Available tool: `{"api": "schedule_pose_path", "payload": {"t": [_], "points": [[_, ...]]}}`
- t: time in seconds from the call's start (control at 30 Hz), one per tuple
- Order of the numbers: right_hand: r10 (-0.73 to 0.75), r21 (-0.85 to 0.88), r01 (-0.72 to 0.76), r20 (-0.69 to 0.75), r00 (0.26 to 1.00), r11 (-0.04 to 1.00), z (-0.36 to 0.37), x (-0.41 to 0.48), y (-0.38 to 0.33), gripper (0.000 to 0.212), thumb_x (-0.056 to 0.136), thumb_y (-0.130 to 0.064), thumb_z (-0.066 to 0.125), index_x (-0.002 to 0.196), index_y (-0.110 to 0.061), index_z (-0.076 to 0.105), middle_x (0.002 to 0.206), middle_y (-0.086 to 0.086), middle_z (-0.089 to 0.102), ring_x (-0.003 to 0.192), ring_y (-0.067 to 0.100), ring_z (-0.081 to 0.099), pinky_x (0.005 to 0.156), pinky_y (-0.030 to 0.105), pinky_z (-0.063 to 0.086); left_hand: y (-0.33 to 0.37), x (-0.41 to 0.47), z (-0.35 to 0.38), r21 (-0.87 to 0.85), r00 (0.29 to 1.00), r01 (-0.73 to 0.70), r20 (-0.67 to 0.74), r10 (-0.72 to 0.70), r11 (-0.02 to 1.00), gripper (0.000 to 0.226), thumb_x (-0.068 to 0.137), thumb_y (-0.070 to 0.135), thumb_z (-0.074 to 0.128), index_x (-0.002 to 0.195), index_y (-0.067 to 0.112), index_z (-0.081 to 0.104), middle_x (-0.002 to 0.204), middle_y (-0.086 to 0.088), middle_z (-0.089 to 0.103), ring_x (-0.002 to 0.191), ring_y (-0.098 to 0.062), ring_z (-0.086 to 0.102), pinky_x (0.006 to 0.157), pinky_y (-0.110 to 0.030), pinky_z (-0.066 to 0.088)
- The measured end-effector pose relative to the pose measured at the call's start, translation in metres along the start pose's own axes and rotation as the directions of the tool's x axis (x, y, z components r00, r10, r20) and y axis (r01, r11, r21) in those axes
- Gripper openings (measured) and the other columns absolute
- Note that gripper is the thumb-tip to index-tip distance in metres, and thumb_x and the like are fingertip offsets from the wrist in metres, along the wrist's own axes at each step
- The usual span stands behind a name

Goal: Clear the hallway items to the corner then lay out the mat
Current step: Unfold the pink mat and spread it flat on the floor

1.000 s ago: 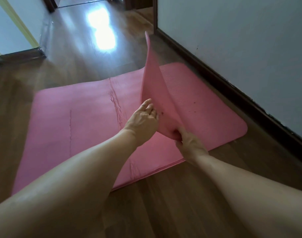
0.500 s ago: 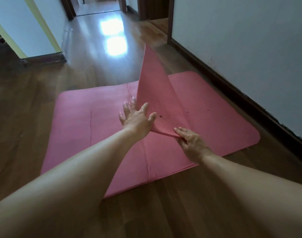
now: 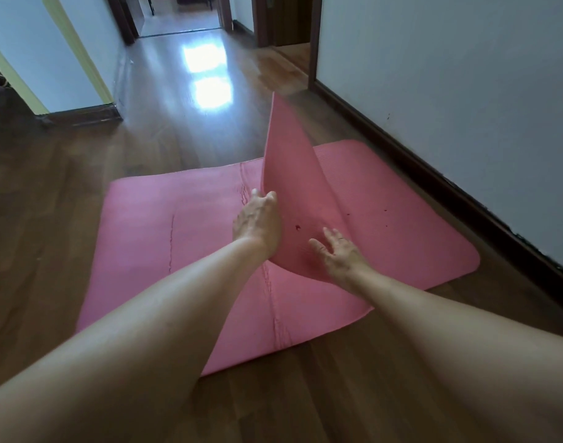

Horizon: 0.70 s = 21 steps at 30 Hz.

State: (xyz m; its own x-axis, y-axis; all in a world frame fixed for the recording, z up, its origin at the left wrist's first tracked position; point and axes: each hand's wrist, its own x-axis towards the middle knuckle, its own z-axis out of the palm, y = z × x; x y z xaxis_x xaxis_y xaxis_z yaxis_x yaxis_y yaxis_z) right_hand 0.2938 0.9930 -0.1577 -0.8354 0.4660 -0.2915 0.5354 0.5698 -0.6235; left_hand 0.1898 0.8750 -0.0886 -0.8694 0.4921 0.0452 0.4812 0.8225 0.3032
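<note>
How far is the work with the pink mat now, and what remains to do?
Done: the wooden floor in view holds no loose items, and the pink mat lies mostly flat beside the wall. In hand: one raised flap stands up; the left hand holds its edge, and the right hand, fingers spread, rests against its lower part. Left: lowering that flap and smoothing the creases.
</note>
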Motion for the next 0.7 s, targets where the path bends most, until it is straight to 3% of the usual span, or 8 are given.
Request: {"api": "schedule_pose_path", "payload": {"t": [0.13,0.2,0.3,0.5,0.7], "points": [[0.017,-0.082,-0.018,-0.014,1.0,0.996,0.006,0.006,-0.024,0.072,0.091,-0.065,0.026,0.151,-0.027,0.011,0.16,-0.002,0.002,0.147,0.022,-0.001,0.119,0.04,0.003,-0.019,0.001,-0.034,0.048,0.993,0.032,-0.114,-0.027,0.998,0.016,0.095,0.009,0.036,0.104,0.005,0.048,0.104,-0.01,0.048,0.074,-0.029,0.044,0.067,-0.038,0.032],[0.009,-0.1,-0.012,-0.036,0.999,0.995,0.008,0.007,-0.038,0.071,0.091,-0.065,0.026,0.15,-0.029,0.01,0.16,-0.003,0.001,0.146,0.022,-0.002,0.119,0.041,0.002,-0.028,-0.004,-0.049,0.08,0.991,0.036,-0.129,-0.025,0.996,0.02,0.096,0.014,0.039,0.113,0.007,0.048,0.107,-0.009,0.048,0.08,-0.03,0.047,0.069,-0.04,0.035],[-0.007,-0.108,0.001,-0.056,0.998,0.994,0.013,0.008,-0.059,0.072,0.091,-0.064,0.029,0.151,-0.027,0.009,0.16,0.0,-0.001,0.146,0.025,-0.003,0.119,0.043,0.003,-0.047,-0.013,-0.063,0.286,0.986,-0.006,-0.16,0.054,0.958,0.027,0.094,0.013,0.051,0.119,0.005,0.047,0.119,-0.014,0.047,0.102,-0.033,0.056,0.079,-0.043,0.046],[0.036,-0.12,-0.039,-0.023,0.999,0.992,0.029,0.001,-0.102,0.077,0.088,-0.067,0.031,0.15,-0.031,0.003,0.159,0.003,-0.007,0.145,0.033,0.001,0.118,0.046,0.007,-0.112,-0.029,-0.087,0.455,0.983,0.113,-0.179,-0.033,0.883,0.038,0.096,0.013,0.046,0.132,0.002,0.039,0.127,-0.018,0.044,0.107,-0.033,0.055,0.084,-0.041,0.047],[-0.041,-0.13,0.044,0.024,0.999,0.991,0.066,-0.014,-0.164,0.077,0.089,-0.066,0.033,0.15,-0.031,0.002,0.159,0.003,-0.008,0.146,0.031,0.006,0.118,0.043,0.011,-0.182,-0.054,-0.12,0.497,0.976,0.176,-0.199,-0.086,0.849,0.041,0.097,0.015,0.043,0.134,0.0,0.036,0.132,-0.018,0.042,0.112,-0.032,0.053,0.086,-0.041,0.045]]}}
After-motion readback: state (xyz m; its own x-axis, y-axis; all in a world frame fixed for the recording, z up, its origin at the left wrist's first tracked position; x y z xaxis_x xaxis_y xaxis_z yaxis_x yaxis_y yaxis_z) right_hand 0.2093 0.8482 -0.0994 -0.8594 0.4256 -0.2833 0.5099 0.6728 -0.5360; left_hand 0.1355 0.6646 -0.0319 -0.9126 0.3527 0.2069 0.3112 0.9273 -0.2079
